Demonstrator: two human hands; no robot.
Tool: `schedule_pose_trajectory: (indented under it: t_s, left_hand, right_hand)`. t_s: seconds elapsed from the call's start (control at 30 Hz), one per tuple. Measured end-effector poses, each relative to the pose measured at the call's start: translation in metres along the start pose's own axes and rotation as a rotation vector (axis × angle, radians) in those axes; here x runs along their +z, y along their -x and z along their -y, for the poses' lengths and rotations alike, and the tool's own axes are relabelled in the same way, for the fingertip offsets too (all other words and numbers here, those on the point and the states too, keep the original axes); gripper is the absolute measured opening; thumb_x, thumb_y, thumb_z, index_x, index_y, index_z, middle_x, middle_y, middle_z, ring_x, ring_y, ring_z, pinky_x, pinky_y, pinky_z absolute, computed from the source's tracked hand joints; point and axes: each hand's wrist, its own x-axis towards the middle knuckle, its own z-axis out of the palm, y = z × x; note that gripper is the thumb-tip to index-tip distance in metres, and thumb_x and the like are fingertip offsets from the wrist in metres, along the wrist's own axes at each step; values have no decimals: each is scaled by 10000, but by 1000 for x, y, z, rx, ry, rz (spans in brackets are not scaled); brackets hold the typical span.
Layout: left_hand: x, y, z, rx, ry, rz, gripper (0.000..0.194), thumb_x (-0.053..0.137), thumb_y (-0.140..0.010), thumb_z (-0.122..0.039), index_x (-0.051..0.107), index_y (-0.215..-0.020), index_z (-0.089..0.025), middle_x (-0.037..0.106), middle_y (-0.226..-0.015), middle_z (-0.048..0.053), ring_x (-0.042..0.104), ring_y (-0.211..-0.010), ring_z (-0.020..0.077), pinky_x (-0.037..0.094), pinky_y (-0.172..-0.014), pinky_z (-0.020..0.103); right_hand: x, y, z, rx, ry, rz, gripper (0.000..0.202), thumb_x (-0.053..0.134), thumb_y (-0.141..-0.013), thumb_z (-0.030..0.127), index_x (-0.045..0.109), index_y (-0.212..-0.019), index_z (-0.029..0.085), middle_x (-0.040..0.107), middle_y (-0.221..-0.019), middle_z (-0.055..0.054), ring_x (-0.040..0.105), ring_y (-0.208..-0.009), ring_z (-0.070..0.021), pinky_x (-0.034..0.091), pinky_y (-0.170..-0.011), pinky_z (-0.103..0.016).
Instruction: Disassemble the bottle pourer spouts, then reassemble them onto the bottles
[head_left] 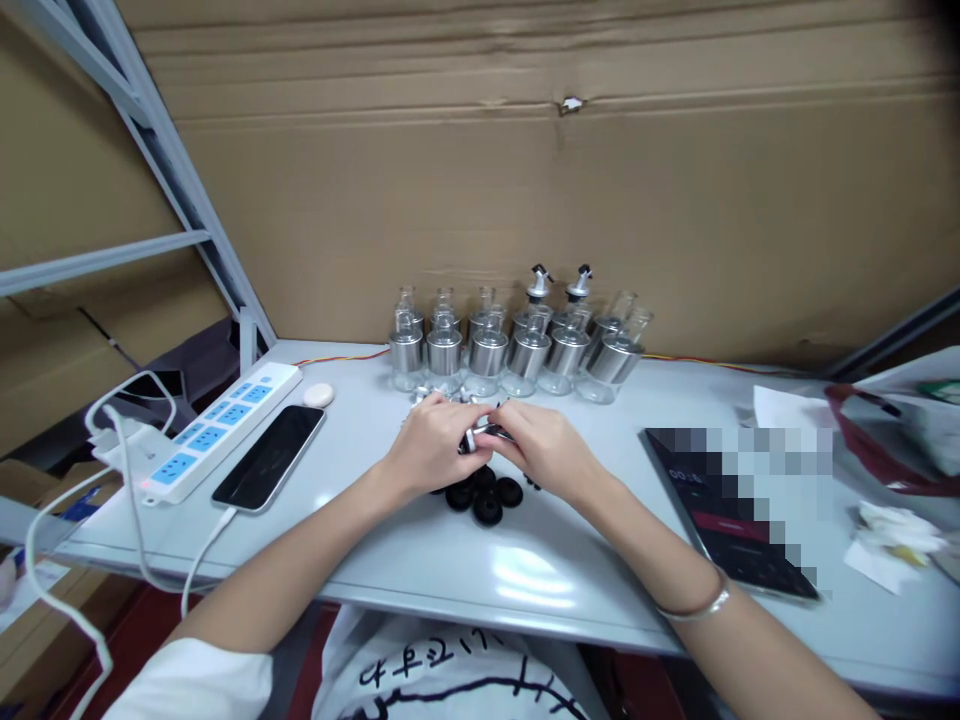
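My left hand [431, 442] and my right hand [547, 445] meet over the middle of the table, fingers closed on a small silver-and-black pour spout [480, 434]. Fingers cover much of the spout. Just below them lie several round black rubber stoppers [487, 506]. Other small silver parts show partly behind my left hand. Beyond my hands stand two rows of glass bottles with metal sleeves [488, 352]. Two bottles in the back row carry a silver pour spout with a black tip [538, 280]; the other bottle necks are bare.
On the left are a white power strip [225, 430], a phone [270, 458] on a white cable and a small round white object [318, 395]. A partly pixelated tablet [720, 510] lies right, near crumpled tissue [896, 535]. A cardboard wall [450, 180] stands behind.
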Motion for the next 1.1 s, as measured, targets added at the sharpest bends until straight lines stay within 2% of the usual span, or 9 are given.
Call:
schedule_pose_trajectory:
  t_s: [0.1, 0.2, 0.3, 0.37, 0.43, 0.57, 0.73, 0.9, 1.1]
  left_hand:
    - [1, 0, 1, 25, -49, -3, 112, 469, -797, -212, 565, -831, -166, 684, -713, 33, 583, -580, 161, 391, -607, 306]
    - [1, -1, 4, 98, -93, -33, 168, 422, -846, -224, 525, -725, -170, 622, -611, 28, 549, -546, 154, 377, -597, 305]
    - [-5, -3, 9, 115, -72, -50, 227, 402, -902, -277, 526, -745, -170, 598, -620, 25, 545, -581, 149, 378, -624, 301]
    - [-10, -3, 14, 101, -69, -53, 238, 397, -926, -305, 542, -798, -165, 607, -669, 29, 546, -624, 146, 379, -655, 297]
    - [-14, -4, 18, 107, -104, -61, 229, 397, -934, -294, 555, -838, -159, 622, -728, 39, 547, -677, 147, 374, -682, 295]
    - [-14, -4, 21, 162, -163, -57, 192, 442, -922, -277, 588, -866, -165, 640, -875, 60, 545, -802, 166, 366, -732, 302]
    - [-11, -4, 18, 150, -140, -12, 206, 434, -931, -271, 606, -926, -158, 645, -910, 70, 546, -834, 175, 373, -749, 310]
    - [-11, -4, 19, 120, -112, -8, 210, 435, -934, -275, 604, -962, -154, 662, -908, 75, 568, -832, 179, 391, -762, 322]
    - [-7, -3, 21, 102, -50, -41, 173, 403, -938, -189, 566, -968, -139, 670, -898, 78, 589, -846, 183, 434, -770, 322]
  right_hand:
    - [4, -1, 4, -16, 29, 3, 407, 254, -973, 377, 547, -761, 189, 602, -641, -55, 548, -576, -153, 381, -523, -255]
    - [7, 0, 8, 56, -55, -27, 402, 244, -968, 397, 539, -786, 194, 626, -678, -67, 570, -576, -158, 405, -523, -260]
    - [5, 1, 5, 300, -269, -97, 416, 208, -964, 439, 524, -826, 207, 597, -612, -23, 544, -484, -130, 418, -490, -245]
    - [-1, 2, -6, 482, -408, -175, 424, 201, -962, 454, 523, -842, 206, 569, -586, 1, 508, -427, -111, 409, -456, -233]
    - [-5, 3, -22, 574, -423, -227, 434, 244, -947, 481, 543, -809, 198, 580, -633, -10, 517, -455, -114, 409, -463, -236]
    - [-1, 6, -53, 615, -194, -44, 408, 345, -925, 382, 639, -728, 180, 613, -727, -56, 594, -711, -180, 450, -692, -285]
    - [16, 9, -64, 680, -79, 185, 356, 360, -912, 240, 695, -811, 173, 691, -828, -67, 626, -810, -198, 444, -757, -281]
    - [19, 16, -73, 694, 5, 254, 240, 467, -840, 150, 701, -787, 157, 717, -827, -86, 641, -794, -210, 435, -711, -270]
    - [12, 20, -78, 714, 89, 308, 220, 497, -827, 160, 711, -876, 157, 716, -827, -97, 645, -787, -226, 423, -685, -283]
